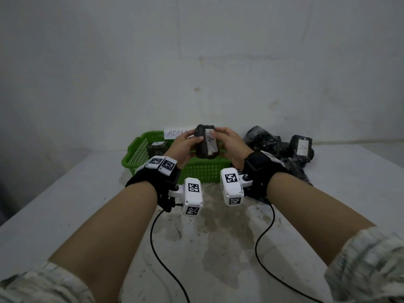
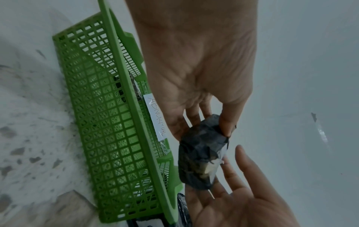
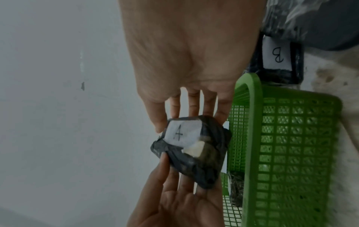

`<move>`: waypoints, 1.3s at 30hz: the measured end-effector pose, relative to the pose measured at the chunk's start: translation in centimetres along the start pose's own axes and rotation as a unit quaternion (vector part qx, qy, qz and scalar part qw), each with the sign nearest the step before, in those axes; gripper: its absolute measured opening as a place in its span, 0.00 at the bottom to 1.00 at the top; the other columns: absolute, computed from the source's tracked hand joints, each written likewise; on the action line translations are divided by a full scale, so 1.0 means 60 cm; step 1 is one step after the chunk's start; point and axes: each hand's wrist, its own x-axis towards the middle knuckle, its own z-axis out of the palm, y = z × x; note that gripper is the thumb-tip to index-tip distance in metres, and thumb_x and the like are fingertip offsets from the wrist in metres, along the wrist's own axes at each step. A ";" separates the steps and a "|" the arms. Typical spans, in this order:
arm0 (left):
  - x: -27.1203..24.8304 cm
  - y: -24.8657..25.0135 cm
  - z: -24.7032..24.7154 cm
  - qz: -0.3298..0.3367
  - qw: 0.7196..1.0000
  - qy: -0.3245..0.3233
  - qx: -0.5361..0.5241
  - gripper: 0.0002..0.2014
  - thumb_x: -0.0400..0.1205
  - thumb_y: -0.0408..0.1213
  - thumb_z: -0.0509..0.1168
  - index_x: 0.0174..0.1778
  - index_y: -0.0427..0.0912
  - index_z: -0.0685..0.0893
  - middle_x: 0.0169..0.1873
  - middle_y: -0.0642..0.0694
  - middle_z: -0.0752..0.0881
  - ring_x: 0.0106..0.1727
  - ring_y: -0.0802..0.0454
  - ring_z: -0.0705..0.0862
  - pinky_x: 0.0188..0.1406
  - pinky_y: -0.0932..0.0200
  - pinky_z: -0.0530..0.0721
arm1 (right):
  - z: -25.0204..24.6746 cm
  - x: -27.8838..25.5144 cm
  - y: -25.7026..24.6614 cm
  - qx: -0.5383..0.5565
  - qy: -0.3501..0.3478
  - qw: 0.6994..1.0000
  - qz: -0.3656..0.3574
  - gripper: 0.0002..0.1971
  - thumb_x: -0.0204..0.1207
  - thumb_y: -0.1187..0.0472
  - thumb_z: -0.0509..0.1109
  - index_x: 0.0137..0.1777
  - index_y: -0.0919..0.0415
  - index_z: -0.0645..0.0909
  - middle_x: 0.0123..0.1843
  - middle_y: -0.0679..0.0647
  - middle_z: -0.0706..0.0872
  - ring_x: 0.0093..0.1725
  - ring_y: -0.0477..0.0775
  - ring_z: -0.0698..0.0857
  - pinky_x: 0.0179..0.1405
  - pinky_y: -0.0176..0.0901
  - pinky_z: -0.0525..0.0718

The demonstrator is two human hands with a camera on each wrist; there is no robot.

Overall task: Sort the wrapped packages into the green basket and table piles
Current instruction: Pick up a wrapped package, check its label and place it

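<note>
Centrally in head view, green basket sat left of middle, one wrapped package inside, paper sign at back rim. Left hand and right hand, fingers curled, clamped dark package marked "A" above basket. Pile of wrapped packages lay on table, right of middle.
</note>
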 end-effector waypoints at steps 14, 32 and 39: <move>0.014 -0.005 0.002 0.060 0.992 0.034 0.102 0.19 0.84 0.27 0.58 0.71 0.32 0.75 0.57 0.34 0.82 0.56 0.43 0.81 0.50 0.53 0.83 | 0.013 0.005 -0.002 -0.038 -0.006 0.999 -0.004 0.15 0.81 0.65 0.65 0.66 0.66 0.79 0.51 0.58 0.85 0.42 0.49 0.84 0.34 0.32 0.83; 0.014 -0.013 -0.015 0.055 0.994 0.043 0.080 0.25 0.82 0.21 0.60 0.76 0.37 0.68 0.54 0.32 0.82 0.48 0.41 0.83 0.45 0.54 0.84 | 0.005 -0.002 0.009 -0.025 -0.098 0.994 0.051 0.16 0.78 0.68 0.70 0.66 0.63 0.78 0.58 0.62 0.85 0.53 0.60 0.86 0.52 0.51 0.87; -0.001 -0.005 0.006 0.009 1.000 -0.009 0.016 0.20 0.84 0.36 0.62 0.72 0.41 0.73 0.57 0.39 0.83 0.53 0.46 0.84 0.41 0.56 0.87 | 0.003 0.001 0.017 -0.094 -0.035 0.995 0.002 0.26 0.71 0.63 0.78 0.67 0.60 0.74 0.57 0.63 0.84 0.56 0.62 0.87 0.50 0.50 0.87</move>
